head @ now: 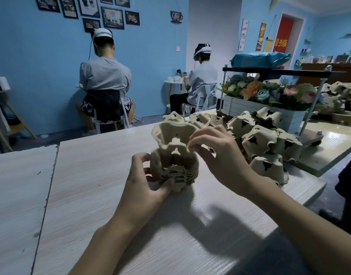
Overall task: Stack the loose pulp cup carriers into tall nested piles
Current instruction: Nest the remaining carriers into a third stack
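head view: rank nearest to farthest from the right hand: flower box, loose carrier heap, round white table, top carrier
1. top carrier, pinched by the right hand
2. loose carrier heap, just to its right
3. flower box, behind the heap
4. round white table, far back

— Can anything on the far wall be read?
— A black cup-shaped sign (176,16) says "Coffee" in pale script.
— And further right?
— A red banner (280,43) by the far doorway carries yellow Chinese characters, ending in "光临".
— The framed pictures (112,17) at far left?
— They have lettering, but it's too small to read.
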`<move>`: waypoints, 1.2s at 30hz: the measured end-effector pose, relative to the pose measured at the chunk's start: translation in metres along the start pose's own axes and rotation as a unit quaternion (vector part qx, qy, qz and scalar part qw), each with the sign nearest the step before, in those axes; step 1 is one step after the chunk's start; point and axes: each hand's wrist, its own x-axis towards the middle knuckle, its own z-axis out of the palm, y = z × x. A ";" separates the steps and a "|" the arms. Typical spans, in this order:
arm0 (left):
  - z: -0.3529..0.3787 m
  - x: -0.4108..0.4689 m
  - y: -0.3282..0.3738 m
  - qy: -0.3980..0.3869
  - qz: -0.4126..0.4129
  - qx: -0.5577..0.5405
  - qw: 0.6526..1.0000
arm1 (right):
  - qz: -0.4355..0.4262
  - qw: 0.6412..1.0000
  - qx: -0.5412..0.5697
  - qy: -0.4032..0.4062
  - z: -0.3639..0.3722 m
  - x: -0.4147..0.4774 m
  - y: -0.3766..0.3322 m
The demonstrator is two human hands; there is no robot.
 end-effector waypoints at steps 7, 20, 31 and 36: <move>-0.001 -0.001 -0.001 -0.008 -0.001 -0.004 1.000 | 0.093 0.982 0.113 -0.116 -0.001 -0.014 -0.008; 0.003 -0.005 0.004 -0.039 0.001 0.004 0.999 | 0.116 0.984 0.080 -0.114 -0.009 -0.027 -0.004; 0.031 0.005 0.026 -0.065 -0.010 0.019 0.998 | 0.211 0.950 -0.194 -0.126 -0.068 -0.008 0.071; 0.047 0.006 0.028 -0.032 -0.009 -0.006 0.999 | 0.272 0.885 -0.285 -0.248 -0.085 0.014 0.105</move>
